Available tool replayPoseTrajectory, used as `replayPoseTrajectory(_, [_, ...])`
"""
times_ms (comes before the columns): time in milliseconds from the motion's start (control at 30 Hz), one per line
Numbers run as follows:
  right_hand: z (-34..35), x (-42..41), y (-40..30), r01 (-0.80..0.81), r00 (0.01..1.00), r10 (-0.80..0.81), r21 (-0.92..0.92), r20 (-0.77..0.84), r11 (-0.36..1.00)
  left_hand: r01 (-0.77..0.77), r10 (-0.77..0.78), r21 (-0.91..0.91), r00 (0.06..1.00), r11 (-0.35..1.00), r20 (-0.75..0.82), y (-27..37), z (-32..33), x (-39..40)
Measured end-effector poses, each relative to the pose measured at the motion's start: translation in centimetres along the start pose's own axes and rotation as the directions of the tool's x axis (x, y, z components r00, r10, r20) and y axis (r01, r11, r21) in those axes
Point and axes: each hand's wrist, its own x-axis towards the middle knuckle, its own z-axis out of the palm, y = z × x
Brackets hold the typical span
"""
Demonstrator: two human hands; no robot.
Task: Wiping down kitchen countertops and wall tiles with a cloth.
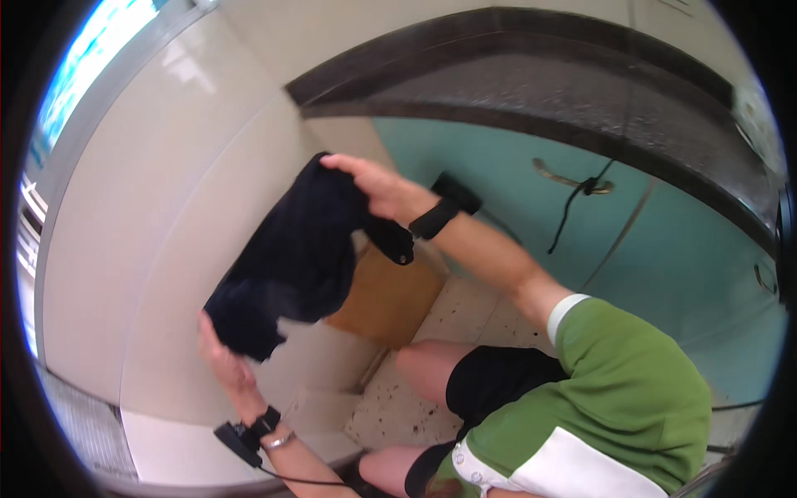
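Note:
A dark navy cloth item (292,249), perhaps a garment, is stretched in the air between my two hands. My right hand (380,190) pinches its upper corner. My left hand (227,364) is at the opposite, lower end and grips the edge, though its fingertips are partly hidden and blurred. A loose flap with a small round snap (403,259) hangs below my right hand. Black straps with devices sit on both wrists, and a metal bracelet (279,441) is on the left one.
A pale wall panel (168,261) stands close behind the cloth. Beneath it is a brown board or box side (392,299). Dark specks lie on the tiled floor (405,398). To the right are teal cabinet doors (523,236), a handle tied with black cord (570,211), and a dark stone counter (529,87).

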Motion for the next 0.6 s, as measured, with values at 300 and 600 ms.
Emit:
replayPoseTrajectory(300, [5.9,-3.7,2.0,0.350,0.937,-0.016,-0.937,0.350,0.010,0.412,-0.298,-0.254,0.873,0.875,0.387,-9.9,12.2,-3.1])
replayPoseTrajectory(600, [3.4,-19.5,-3.9,-0.147,0.182,-0.737,-0.723,0.651,-0.675,-0.254,0.242,0.079,0.960,0.964,0.138,-2.1,18.9,8.7])
